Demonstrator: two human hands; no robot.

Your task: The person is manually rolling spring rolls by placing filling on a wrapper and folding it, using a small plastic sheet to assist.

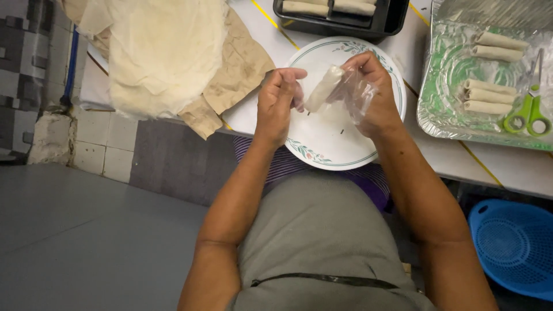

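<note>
Pale thin wrapper sheets (164,55), stacked on brown paper (242,66) at the left of the white table (512,170). Left hand (277,106): grip curled closed on the lower end of a white roll (322,89). Right hand (368,95), in a clear plastic glove: grip closed on the roll's upper end. Roll held tilted above a round plate (345,150) with floral rim. Black tray (340,23) behind. Foil tray (449,86) with finished rolls (489,72) and green scissors (527,112). Blue basket (515,245) below.
</note>
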